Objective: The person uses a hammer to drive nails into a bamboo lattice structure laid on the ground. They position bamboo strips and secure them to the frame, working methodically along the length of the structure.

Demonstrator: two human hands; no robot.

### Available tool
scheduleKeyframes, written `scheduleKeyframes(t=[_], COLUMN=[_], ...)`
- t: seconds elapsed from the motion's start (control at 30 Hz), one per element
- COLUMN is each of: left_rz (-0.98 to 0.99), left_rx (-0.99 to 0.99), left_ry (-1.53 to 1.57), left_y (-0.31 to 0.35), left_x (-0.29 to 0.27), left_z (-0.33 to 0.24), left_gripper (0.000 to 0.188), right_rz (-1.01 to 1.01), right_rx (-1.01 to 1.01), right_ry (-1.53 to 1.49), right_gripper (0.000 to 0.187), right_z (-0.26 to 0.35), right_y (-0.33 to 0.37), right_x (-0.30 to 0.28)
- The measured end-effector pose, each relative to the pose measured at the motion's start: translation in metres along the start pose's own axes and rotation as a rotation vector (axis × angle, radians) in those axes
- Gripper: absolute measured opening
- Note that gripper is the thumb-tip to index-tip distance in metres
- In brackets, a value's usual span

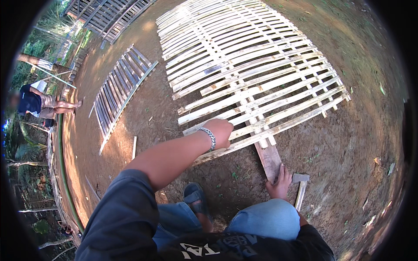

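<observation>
A large panel of pale slats (pixel 278 93), which look like split bamboo, lies on the ground before me, its slats crossing pairs of long strips. My left hand (pixel 217 132), with a chain bracelet (pixel 210 138) at the wrist, is closed over a slat near the panel's close edge. The fingertips are partly hidden. Beneath the panel's strips runs a flat brown wooden board (pixel 268 160), its near end sticking out toward me. My right hand (pixel 280 185) grips that end, with fingers along one side. Just right of this hand lies a hammer (pixel 300 185) with a pale handle.
To the left lies a smaller, darker slatted panel (pixel 119 89) with a pale edge strip. Another slatted frame (pixel 109 17) is at the far left. A loose stick (pixel 134 148) lies on the dirt. A person (pixel 41 102) is at the left edge, by a green hose (pixel 63 167).
</observation>
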State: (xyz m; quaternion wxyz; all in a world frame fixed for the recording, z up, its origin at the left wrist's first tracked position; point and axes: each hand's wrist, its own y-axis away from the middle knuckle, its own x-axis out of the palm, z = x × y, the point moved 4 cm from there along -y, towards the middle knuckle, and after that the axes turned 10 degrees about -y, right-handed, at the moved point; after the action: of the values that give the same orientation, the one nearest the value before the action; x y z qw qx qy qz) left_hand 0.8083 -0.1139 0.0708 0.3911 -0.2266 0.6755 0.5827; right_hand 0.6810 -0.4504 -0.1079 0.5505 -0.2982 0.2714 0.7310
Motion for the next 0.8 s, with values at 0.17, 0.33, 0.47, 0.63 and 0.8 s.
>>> scheduleKeyframes(t=[0.17,0.33,0.47,0.63,0.8], left_rz=[-0.012,-0.016,-0.019,0.009,0.0], left_rx=[0.0,-0.007,-0.017,-0.038,-0.052], left_ry=[0.003,-0.012,-0.008,0.013,0.01], left_y=[0.0,-0.003,-0.004,-0.001,-0.008], left_x=[0.004,0.001,0.002,0.014,0.014], left_z=[0.002,0.0,-0.005,0.0,-0.008], left_gripper=[0.038,0.037,0.037,0.04,0.04], right_rz=[-0.033,-0.136,-0.115,-0.105,0.086], right_rx=[-0.034,-0.123,-0.199,-0.019,0.232], right_ry=[-0.023,0.059,-0.008,-0.114,0.012], right_gripper=[0.108,0.076,0.069,0.115,0.122], right_z=[0.049,0.073,0.087,0.077,0.071], right_y=[-0.059,-0.126,-0.144,-0.112,-0.117], right_x=[0.015,0.034,0.04,0.028,0.022])
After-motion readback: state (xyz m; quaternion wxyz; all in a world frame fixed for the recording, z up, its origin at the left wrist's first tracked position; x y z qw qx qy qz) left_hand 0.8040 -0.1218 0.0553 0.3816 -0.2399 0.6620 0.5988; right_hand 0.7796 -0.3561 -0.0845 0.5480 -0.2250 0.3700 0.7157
